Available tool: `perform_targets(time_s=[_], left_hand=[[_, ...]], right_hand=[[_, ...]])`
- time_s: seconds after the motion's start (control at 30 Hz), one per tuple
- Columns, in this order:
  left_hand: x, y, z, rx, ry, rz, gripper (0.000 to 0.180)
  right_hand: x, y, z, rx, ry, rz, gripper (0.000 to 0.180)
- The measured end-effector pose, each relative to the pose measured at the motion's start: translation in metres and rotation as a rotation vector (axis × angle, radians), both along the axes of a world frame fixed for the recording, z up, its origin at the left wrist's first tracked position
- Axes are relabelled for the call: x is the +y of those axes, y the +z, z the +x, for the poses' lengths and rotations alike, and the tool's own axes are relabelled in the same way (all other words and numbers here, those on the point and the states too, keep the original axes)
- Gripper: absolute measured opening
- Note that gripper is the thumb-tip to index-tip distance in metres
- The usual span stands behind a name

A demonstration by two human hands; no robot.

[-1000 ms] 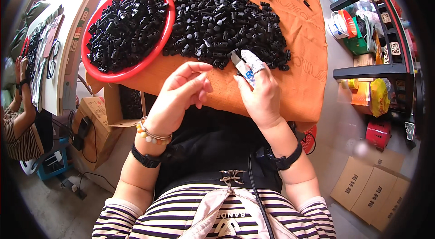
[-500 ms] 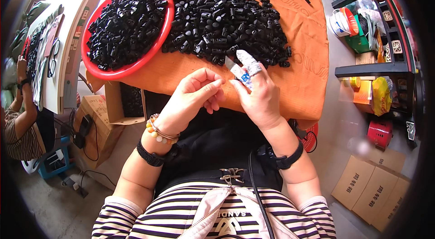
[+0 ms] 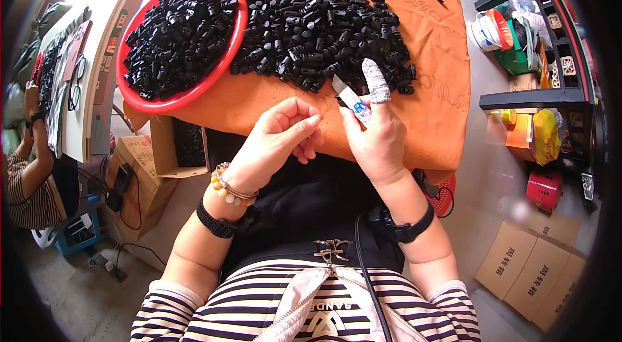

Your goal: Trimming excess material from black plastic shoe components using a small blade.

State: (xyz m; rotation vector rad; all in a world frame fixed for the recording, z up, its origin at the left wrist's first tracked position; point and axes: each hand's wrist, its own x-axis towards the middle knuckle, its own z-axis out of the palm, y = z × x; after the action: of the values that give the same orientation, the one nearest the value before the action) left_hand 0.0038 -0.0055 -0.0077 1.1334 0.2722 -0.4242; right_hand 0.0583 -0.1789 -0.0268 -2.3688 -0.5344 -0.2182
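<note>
While having a red basin (image 3: 162,107) of black pieces (image 3: 181,44) at left, holding the left hand (image 3: 280,138) loosely curled, cannot tell whether around anything, and, beside the near edge of the black heap (image 3: 324,31) on the orange-covered tabletop (image 3: 434,99), pinching a white-wrapped blade (image 3: 354,103) in the grip of the right hand (image 3: 377,144).

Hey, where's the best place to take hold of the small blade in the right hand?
Probably by its white-covered end, coming from the near side, as the right hand does, with a pinch grip. The bare metal end slants away and leftward toward the black pieces, so holding behind it should keep skin off the metal.
</note>
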Motion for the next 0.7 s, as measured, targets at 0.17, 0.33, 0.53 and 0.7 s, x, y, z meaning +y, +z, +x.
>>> perform_targets(time_s=[0.17, 0.33, 0.53, 0.7], left_hand=[[-0.008, 0.007, 0.0, 0.016, 0.097, 0.005, 0.024], [-0.006, 0.003, 0.0, 0.003, 0.072, -0.228, 0.02], [0.005, 0.001, 0.0, 0.022, 0.036, -0.566, 0.017], [0.007, 0.003, 0.0, 0.027, 0.093, -0.655, 0.018]], right_hand=[[0.005, 0.013, -0.006, 0.198, 0.076, 0.272, 0.066], [0.014, 0.031, -0.016, 0.381, 0.2, 0.517, 0.064], [0.007, 0.042, -0.017, 0.357, 0.253, 0.462, 0.048], [0.017, 0.039, -0.022, 0.407, 0.336, 0.725, 0.041]])
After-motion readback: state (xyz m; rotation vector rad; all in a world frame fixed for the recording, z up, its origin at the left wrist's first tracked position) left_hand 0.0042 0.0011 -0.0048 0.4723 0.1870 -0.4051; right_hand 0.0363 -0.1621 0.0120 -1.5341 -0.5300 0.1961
